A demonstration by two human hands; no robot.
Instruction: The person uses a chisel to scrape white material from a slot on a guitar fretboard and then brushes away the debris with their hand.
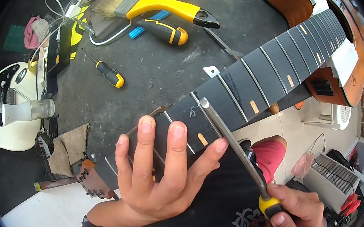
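An acoustic guitar's dark fretboard (270,66) runs diagonally across the view, with metal frets and light inlays. My left hand (161,173) lies over its lower left part, fingers spread, the thumb tip near the tool's shaft. In my right hand (296,208) is the yellow and black handle of a chisel-like tool (239,152). Its metal tip rests at or just above the board, beside a fret (206,113) whose upper end sticks out. A thin curled shaving (194,111) lies left of that fret. Whether the tip touches the fret, I cannot tell.
On the dark workbench (139,82) are a yellow brush (166,4), a small screwdriver (109,74), a thicker-handled tool (160,30) and cables. A brown cloth (68,150) and white electric guitar (9,136) lie left. The guitar body (351,73) is right, with paper taped on.
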